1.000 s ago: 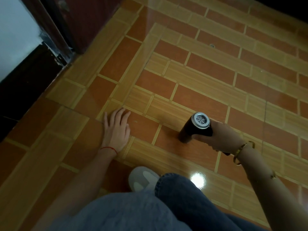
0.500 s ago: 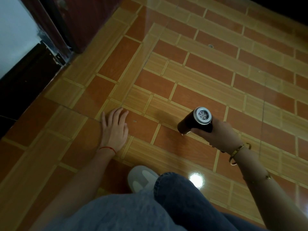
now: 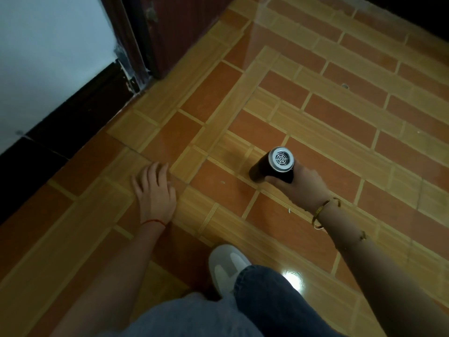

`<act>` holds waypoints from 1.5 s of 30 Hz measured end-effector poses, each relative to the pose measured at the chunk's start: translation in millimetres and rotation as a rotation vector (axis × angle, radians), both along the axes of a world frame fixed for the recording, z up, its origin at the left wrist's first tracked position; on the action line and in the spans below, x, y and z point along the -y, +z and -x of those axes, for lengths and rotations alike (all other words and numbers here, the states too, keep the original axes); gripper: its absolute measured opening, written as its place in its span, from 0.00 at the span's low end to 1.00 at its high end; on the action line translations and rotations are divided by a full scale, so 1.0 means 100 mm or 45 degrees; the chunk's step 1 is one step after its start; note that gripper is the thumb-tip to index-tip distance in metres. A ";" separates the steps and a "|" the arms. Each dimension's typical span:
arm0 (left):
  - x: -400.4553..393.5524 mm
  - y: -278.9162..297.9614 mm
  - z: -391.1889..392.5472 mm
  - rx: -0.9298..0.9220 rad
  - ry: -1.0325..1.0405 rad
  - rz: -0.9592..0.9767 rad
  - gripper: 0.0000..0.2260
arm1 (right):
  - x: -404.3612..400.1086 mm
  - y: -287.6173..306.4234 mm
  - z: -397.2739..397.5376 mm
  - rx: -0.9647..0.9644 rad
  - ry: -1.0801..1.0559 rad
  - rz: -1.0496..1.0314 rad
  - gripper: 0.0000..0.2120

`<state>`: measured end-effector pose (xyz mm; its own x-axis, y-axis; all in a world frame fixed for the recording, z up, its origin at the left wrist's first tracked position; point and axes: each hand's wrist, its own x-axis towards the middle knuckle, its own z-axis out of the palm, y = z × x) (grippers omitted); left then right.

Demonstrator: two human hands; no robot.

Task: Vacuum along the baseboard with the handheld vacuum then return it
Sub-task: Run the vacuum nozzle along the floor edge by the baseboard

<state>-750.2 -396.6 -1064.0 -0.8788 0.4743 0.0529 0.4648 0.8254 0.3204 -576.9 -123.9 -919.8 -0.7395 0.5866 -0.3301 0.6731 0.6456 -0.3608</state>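
**One vacuum, two hands, low on the tiled floor**

One handheld vacuum [image 3: 272, 167], a black cylinder with a silver grilled end cap turned up toward the camera, is grasped by the right hand [image 3: 300, 184], whose fingers wrap its handle. Its dark far end points down at the floor [image 3: 340, 117], on or just above a tile seam; contact cannot be told. It lies well apart from the dark baseboard [image 3: 80, 113], which runs under the pale wall [image 3: 48, 57] at upper left.

The left hand [image 3: 155, 194] is released, pressed flat on the floor with fingers straight and together, between the vacuum and the baseboard.

One red string [image 3: 153, 222] circles the left wrist; one gold bangle [image 3: 324, 211] hangs on the right. One white shoe [image 3: 227, 266] shows beside one denim-clad knee [image 3: 267, 295]. One bright light reflection [image 3: 291, 279] sits on the tiles near the knee.
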 end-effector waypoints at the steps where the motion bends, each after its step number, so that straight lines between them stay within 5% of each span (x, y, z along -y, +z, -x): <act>1: 0.05 -0.01 0.02 0.008 0.055 -0.006 0.22 | 0.02 -0.02 0.10 -0.013 0.028 -0.003 0.33; 14: 0.47 -0.06 0.13 0.018 0.560 -0.072 0.21 | 0.43 -0.14 1.10 -0.083 0.261 -0.019 0.33; 45: 0.48 0.03 0.16 0.080 0.530 0.078 0.25 | 0.91 -0.55 2.74 -0.405 0.573 0.115 0.34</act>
